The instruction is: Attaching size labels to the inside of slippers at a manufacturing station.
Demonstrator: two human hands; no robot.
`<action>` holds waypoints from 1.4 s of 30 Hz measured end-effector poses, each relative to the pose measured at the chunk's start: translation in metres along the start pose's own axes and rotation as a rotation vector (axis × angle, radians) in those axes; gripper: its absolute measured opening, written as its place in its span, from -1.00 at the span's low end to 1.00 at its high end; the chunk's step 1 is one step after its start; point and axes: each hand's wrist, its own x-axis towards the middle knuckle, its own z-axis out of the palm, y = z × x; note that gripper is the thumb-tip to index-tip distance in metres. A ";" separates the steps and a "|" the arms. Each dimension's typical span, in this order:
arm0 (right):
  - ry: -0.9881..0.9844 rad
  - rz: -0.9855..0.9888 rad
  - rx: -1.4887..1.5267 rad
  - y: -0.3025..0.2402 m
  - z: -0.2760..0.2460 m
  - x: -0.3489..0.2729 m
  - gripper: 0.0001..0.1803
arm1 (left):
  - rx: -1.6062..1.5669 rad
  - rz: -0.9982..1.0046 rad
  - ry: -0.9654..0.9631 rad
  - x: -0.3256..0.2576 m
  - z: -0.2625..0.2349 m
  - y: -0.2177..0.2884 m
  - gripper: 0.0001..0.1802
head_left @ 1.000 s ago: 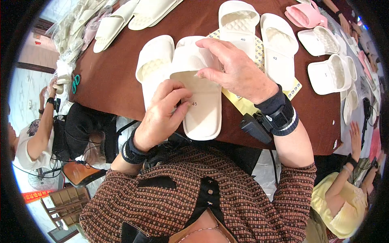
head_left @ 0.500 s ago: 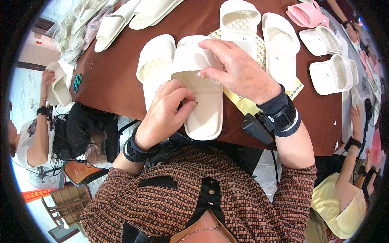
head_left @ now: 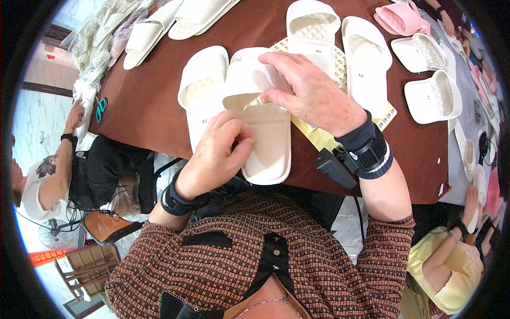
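Observation:
A white slide slipper lies on the brown cloth in front of me, toe away from me. My right hand grips its strap from the right, fingers on top and thumb at the strap's opening. Over the left edge of its insole, my left hand is closed in a pinch; a tiny pale bit shows at the fingertips, too small to name. Close on the left lies a second white slipper with a small dark number on its insole, partly behind my left hand.
Yellow sticker sheets lie partly under two white slippers, the nearer a white slipper. More white slippers and pink slippers stand at right. Teal scissors lie at the left edge. People work on both sides.
The dark mark by my left fingertips on the insole no longer shows. My left hand has shifted slightly left; my right keeps its grip. The person at left no longer holds up a slipper.

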 end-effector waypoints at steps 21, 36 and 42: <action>0.090 -0.086 -0.031 0.001 0.006 0.002 -0.48 | 0.058 0.087 -0.051 0.009 0.004 0.000 -0.88; -0.026 -0.014 -0.051 0.001 0.001 0.001 -0.43 | -0.023 0.041 -0.001 0.010 0.007 -0.005 -0.87; -0.043 0.009 -0.062 0.001 0.000 0.001 -0.43 | -0.022 0.008 -0.048 0.010 0.004 -0.003 -0.80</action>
